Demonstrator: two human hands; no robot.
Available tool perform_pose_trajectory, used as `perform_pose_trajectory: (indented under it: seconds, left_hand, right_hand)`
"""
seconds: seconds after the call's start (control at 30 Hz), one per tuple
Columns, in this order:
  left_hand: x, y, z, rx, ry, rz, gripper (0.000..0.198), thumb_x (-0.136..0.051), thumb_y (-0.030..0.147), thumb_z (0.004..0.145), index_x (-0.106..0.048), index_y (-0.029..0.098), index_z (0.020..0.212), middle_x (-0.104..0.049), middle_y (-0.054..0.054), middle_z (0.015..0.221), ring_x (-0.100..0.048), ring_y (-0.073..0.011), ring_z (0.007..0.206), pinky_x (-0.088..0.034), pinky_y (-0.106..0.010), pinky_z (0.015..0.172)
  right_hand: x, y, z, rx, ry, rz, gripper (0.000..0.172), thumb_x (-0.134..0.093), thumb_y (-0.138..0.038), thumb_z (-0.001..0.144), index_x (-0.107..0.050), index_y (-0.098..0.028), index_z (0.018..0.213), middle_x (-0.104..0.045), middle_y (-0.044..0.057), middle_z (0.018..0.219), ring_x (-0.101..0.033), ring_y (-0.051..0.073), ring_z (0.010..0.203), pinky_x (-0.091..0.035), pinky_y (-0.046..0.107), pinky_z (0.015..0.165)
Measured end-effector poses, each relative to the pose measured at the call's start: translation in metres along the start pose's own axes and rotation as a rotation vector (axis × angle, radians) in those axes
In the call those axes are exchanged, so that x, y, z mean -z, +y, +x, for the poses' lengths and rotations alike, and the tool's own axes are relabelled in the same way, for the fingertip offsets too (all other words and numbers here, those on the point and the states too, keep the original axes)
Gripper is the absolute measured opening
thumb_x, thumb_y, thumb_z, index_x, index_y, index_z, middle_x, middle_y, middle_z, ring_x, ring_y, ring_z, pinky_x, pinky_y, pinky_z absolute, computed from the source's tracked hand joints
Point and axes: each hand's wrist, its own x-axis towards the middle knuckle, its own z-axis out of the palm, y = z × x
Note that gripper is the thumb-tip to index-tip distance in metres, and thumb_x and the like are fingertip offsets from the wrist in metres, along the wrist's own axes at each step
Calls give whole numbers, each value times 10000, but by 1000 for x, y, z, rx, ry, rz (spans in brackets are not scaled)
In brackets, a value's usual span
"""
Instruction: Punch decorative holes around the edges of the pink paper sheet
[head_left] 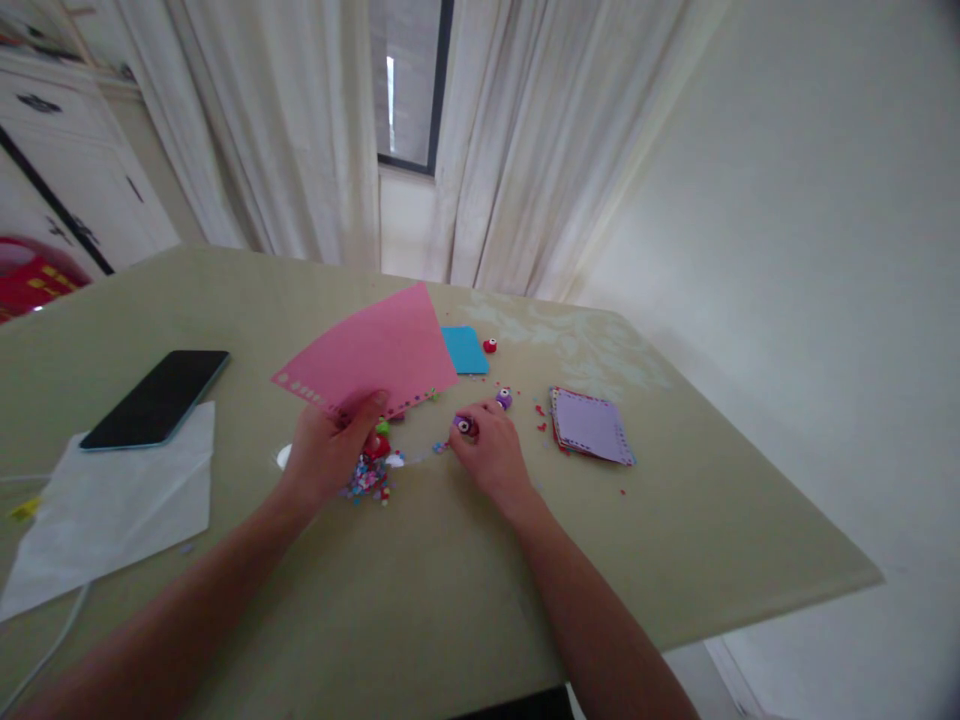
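A sheet of pink paper with a row of punched holes along its near edge is pinched in my left hand, thumb on top. My right hand is closed around a small purple craft punch. Another purple punch lies by its fingertips; I cannot tell whether they touch. Below the pink sheet, beside my left hand, are a red punch and a heap of colourful paper confetti, partly covered by that hand.
A blue paper square and a red punch lie farther back. A stack of purple and red paper squares sits at the right, with loose red bits around it. A phone rests partly on a white sheet at the left.
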Motion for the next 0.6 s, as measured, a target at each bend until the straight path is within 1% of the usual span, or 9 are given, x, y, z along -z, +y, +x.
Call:
perform_pose_trajectory:
  seconds: [0.07, 0.13, 0.2, 0.23, 0.27, 0.33, 0.4, 0.5, 0.6]
  left_hand:
    - [3, 2, 1, 0, 6, 8, 439, -631, 498, 906, -530, 244, 563, -427, 51, 428, -372, -119, 379, -299, -261, 395]
    - [7, 2, 3, 9, 34, 10, 462, -631, 502, 913, -531, 241, 544, -439, 45, 429, -384, -120, 380, -300, -261, 396]
    - [11, -1, 6, 27, 71, 0, 468, -636, 513, 918, -548, 237, 551, -477, 37, 447, -406, -122, 387, -305, -261, 399]
    - [13, -2, 7, 36, 89, -5, 471, -640, 519, 921, -555, 235, 555, -490, 36, 453, -412, -123, 391, -305, -260, 400]
    - [14, -4, 9, 42, 105, -8, 477, -643, 525, 922, -559, 234, 554, -496, 35, 456, -415, -123, 394, -305, -260, 401]
    - [15, -7, 11, 38, 128, -8, 498, -649, 527, 923, -550, 233, 534, -491, 35, 451, -417, -123, 402, -309, -260, 410]
    - [15, -8, 13, 30, 140, -2, 514, -651, 525, 921, -534, 235, 513, -475, 37, 441, -419, -123, 409, -317, -260, 421]
    - [14, -7, 12, 27, 140, 4, 520, -649, 533, 912, -525, 235, 504, -466, 39, 435, -416, -122, 407, -314, -260, 423]
    - [12, -5, 11, 38, 139, 9, 513, -652, 545, 896, -534, 235, 506, -470, 37, 437, -408, -123, 394, -300, -264, 409]
  right_hand:
    - [0, 4, 1, 4, -6, -161, 170, -624, -113, 895, -768, -182, 954, -659, 132, 1076, -626, 267, 977, -511, 425, 935]
    - [0, 3, 3, -5, 16, -266, 235, -571, -98, 938, -774, -146, 1045, -648, 185, 1171, -614, 315, 1094, -495, 483, 1018]
    - [-3, -6, 2, 39, 33, -302, 267, -573, -133, 981, -763, -141, 1168, -646, 203, 1226, -591, 345, 1168, -470, 523, 1072]
    - [-7, -12, 0, 95, 17, -287, 284, -585, -170, 1003, -749, -162, 1235, -651, 194, 1249, -584, 346, 1193, -464, 524, 1089]
    - [-11, -19, -2, 172, -25, -254, 310, -587, -207, 1026, -726, -198, 1303, -659, 175, 1275, -587, 334, 1203, -469, 509, 1093]
    - [-23, -34, -9, 356, -174, -155, 390, -591, -241, 1050, -651, -288, 1432, -655, 117, 1383, -591, 287, 1260, -472, 446, 1119]
    - [-35, -46, -15, 454, -288, -167, 437, -608, -255, 1049, -607, -328, 1480, -611, 91, 1499, -603, 282, 1262, -485, 441, 1111]
    - [-42, -52, -19, 434, -352, -203, 365, -627, -234, 1042, -653, -294, 1401, -632, 97, 1478, -616, 281, 1263, -496, 432, 1103]
    - [-37, -47, -16, 278, -369, -194, 262, -632, -181, 1031, -685, -235, 1282, -713, 111, 1292, -666, 266, 1173, -527, 396, 1033]
